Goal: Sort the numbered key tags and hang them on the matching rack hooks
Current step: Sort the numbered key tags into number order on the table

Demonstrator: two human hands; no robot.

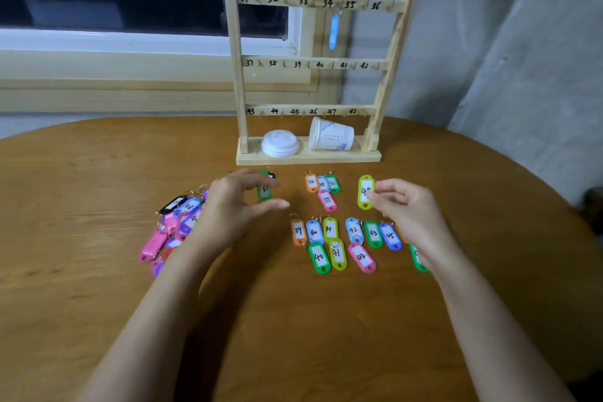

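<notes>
Right hand (408,209) pinches the right edge of a lime tag (364,188) in front of the rack (239,75). Left hand (235,206) hovers, fingers and thumb apart, a green tag (265,195) just beyond them. Sorted tags (329,238) lie in rows on the surface (98,271); a pile (173,222) lies left. A blue tag (333,30) hangs near hook 35

My left grip (235,206) covers the number on the green tag (265,196) at its one o'clock, and part of the tag pile (173,225) at its nine o'clock, where the labels blur. My right grip (408,209) hides the lime tag's (364,189) second digit; whether it pinches that tag, I can't tell. A second green tag (417,259) lies mostly under that wrist. The rack (239,75) is cut off at twelve o'clock by the top edge.
</notes>
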